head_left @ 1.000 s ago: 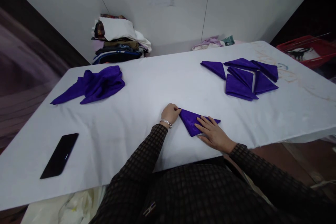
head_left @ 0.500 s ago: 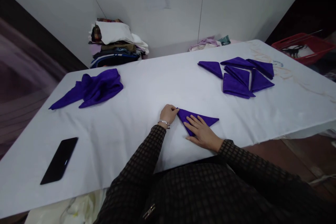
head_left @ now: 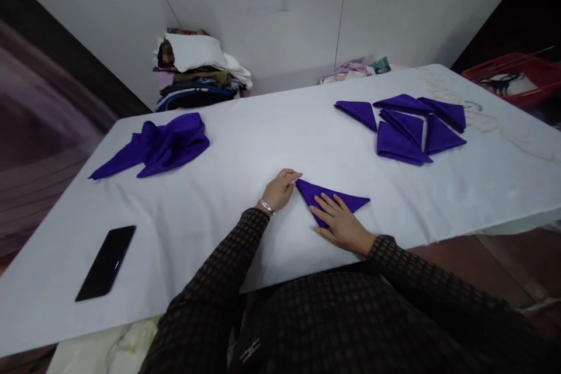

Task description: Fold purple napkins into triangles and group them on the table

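A purple napkin folded into a triangle (head_left: 346, 198) lies near the front edge of the white table (head_left: 245, 152). My right hand (head_left: 342, 223) lies flat on its lower part, fingers stretched out. My left hand (head_left: 281, 189) rests beside the triangle's left tip, fingers loosely extended and touching that corner. At the back right sit several folded purple triangles (head_left: 405, 128). A heap of unfolded purple napkins (head_left: 162, 143) lies at the back left.
A black phone (head_left: 106, 262) lies on the table at the front left. A stack of folded clothes (head_left: 197, 70) stands behind the table by the wall, more fabric (head_left: 355, 70) at the back. A red basket (head_left: 517, 79) sits at the far right.
My left hand has loosened from a pinch on the napkin's left tip to stretched fingers. My right hand stays flat on the triangle. The view shifted slightly.
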The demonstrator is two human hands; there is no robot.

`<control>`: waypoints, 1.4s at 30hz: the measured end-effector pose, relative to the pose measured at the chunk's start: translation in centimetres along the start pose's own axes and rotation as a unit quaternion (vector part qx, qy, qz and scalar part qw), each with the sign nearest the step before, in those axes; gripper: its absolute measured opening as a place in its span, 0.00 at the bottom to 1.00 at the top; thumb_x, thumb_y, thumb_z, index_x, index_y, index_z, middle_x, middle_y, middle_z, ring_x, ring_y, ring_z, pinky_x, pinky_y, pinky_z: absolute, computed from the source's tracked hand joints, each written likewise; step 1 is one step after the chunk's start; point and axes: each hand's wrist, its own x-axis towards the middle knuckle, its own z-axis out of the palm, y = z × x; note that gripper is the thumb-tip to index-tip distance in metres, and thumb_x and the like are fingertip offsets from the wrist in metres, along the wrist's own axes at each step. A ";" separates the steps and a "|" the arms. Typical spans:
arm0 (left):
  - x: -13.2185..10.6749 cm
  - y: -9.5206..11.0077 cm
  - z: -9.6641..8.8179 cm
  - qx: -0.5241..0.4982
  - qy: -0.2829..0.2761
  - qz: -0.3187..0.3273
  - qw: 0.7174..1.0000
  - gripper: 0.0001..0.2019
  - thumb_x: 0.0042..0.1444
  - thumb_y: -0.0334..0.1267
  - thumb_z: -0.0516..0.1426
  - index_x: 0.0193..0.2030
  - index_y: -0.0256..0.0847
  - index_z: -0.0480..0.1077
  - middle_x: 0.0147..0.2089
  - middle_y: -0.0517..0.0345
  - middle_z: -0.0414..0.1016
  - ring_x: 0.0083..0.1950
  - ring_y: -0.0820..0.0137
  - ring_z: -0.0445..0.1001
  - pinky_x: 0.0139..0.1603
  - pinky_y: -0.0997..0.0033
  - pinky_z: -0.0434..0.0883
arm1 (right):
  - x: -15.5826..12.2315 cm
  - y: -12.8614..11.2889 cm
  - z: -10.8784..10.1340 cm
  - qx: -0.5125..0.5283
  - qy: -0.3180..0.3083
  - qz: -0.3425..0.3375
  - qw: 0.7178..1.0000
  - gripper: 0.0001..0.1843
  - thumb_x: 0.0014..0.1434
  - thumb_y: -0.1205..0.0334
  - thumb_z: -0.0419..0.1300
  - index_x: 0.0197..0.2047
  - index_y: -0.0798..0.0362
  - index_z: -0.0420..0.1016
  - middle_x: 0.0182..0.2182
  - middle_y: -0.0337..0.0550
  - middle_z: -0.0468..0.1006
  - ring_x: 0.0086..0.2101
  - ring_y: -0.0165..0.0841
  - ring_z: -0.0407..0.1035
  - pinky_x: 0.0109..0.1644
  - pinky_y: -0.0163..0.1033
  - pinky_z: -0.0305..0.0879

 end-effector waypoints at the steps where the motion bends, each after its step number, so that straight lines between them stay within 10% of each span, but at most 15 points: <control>1: 0.0 0.1 -0.2 0.039 -0.019 0.018 0.999 0.20 0.58 0.29 0.49 0.56 0.48 0.68 0.56 0.57 0.68 0.38 0.76 0.72 0.41 0.73 0.71 | 0.0 0.0 0.0 0.000 -0.001 -0.001 1.000 0.29 0.64 0.50 0.51 0.64 0.55 0.60 0.64 0.55 0.57 0.65 0.46 0.43 0.64 0.59 0.44; 8: 0.9 0.4 -0.3 0.206 -0.099 0.081 0.970 0.19 0.62 0.31 0.47 0.57 0.47 0.67 0.55 0.55 0.71 0.53 0.67 0.70 0.46 0.69 0.70 | 0.0 0.0 -0.1 0.008 -0.007 0.008 1.000 0.30 0.63 0.49 0.51 0.64 0.54 0.59 0.64 0.55 0.56 0.65 0.45 0.42 0.65 0.59 0.42; 18: 0.3 1.5 -0.2 0.175 -0.038 0.074 0.981 0.23 0.57 0.28 0.48 0.58 0.44 0.67 0.58 0.49 0.69 0.60 0.59 0.63 0.60 0.54 0.61 | 0.4 -0.2 -0.7 0.021 -0.014 0.013 1.000 0.31 0.64 0.46 0.49 0.64 0.55 0.59 0.64 0.56 0.56 0.65 0.43 0.41 0.66 0.57 0.39; 22: -1.1 3.8 1.3 0.133 -0.101 0.185 0.968 0.23 0.61 0.38 0.48 0.63 0.41 0.60 0.66 0.50 0.61 0.68 0.61 0.52 0.68 0.52 0.49 | 0.5 -0.3 -0.7 0.023 -0.010 0.009 1.000 0.30 0.63 0.46 0.51 0.62 0.56 0.62 0.64 0.57 0.56 0.65 0.44 0.41 0.66 0.57 0.37; 27: -1.5 3.5 3.3 0.148 -0.155 0.145 0.966 0.32 0.62 0.51 0.46 0.66 0.31 0.53 0.70 0.42 0.50 0.71 0.58 0.44 0.68 0.52 0.48 | 0.3 0.1 -0.8 0.033 -0.030 0.002 0.999 0.36 0.62 0.43 0.50 0.64 0.60 0.57 0.65 0.58 0.54 0.66 0.42 0.40 0.67 0.55 0.38; 42: -1.2 2.7 3.0 0.130 -0.185 0.145 0.963 0.41 0.56 0.60 0.50 0.69 0.36 0.47 0.71 0.41 0.44 0.72 0.55 0.41 0.69 0.50 0.44 | -7.4 9.2 -4.6 -0.012 -0.055 0.040 0.998 0.35 0.65 0.47 0.47 0.69 0.53 0.44 0.67 0.52 0.50 0.65 0.40 0.43 0.66 0.57 0.38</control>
